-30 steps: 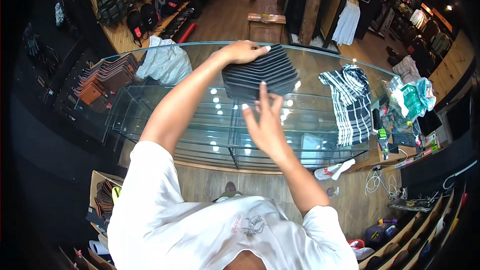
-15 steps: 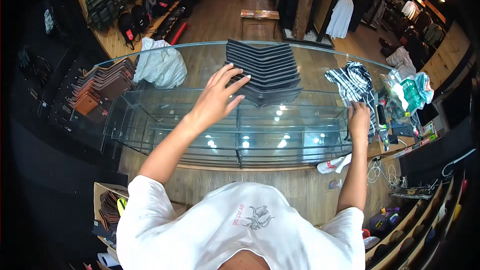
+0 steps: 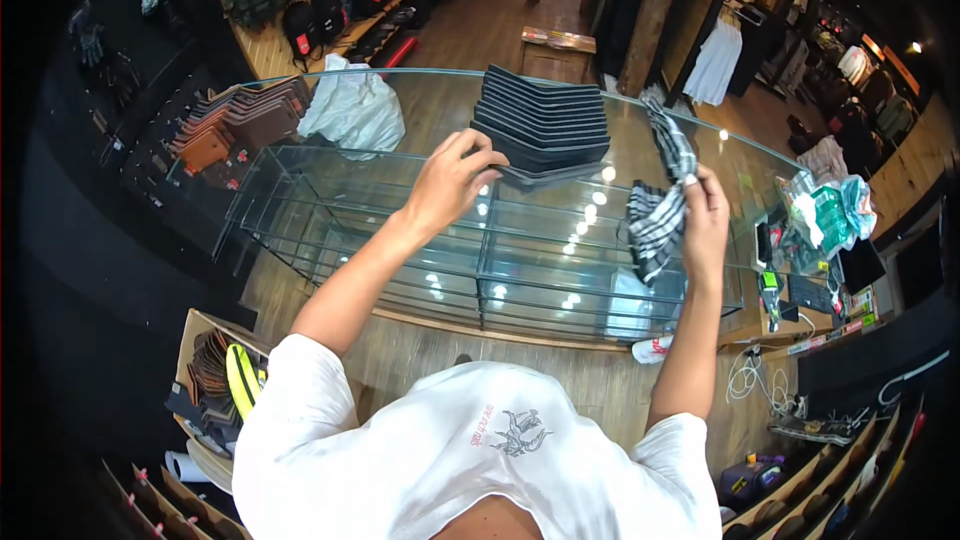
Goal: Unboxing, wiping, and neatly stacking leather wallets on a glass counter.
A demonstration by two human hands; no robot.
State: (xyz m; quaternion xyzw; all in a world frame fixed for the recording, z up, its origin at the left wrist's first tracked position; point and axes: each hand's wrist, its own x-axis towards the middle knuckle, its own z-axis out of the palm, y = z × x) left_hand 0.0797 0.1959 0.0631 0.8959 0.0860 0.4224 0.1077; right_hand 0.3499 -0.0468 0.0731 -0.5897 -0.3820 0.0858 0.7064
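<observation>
A row of overlapping black folded wallets [image 3: 545, 125] stands in a V-shaped pattern on the glass counter. At the near left corner of that row is my left hand [image 3: 455, 175], its fingers curled and thumb close to them, pinching the edge of the nearest wallet. My right hand [image 3: 706, 215] grips a black-and-white checked cloth [image 3: 658, 215] and holds it bunched over the glass. One end of the cloth trails toward the far edge of the counter.
Brown wallets [image 3: 250, 120] stand in rows at the counter's left, beside a crumpled white bag [image 3: 352, 110]. Plastic packaging [image 3: 828, 205] and a phone [image 3: 764, 243] lie at the right. Below left stands an open cardboard box [image 3: 200, 340]. The glass counter [image 3: 400, 205] has shelves inside.
My right hand has lifted the checked cloth and carried it left, toward the black wallets. My left hand has drawn its spread fingers together at the row's near left corner.
</observation>
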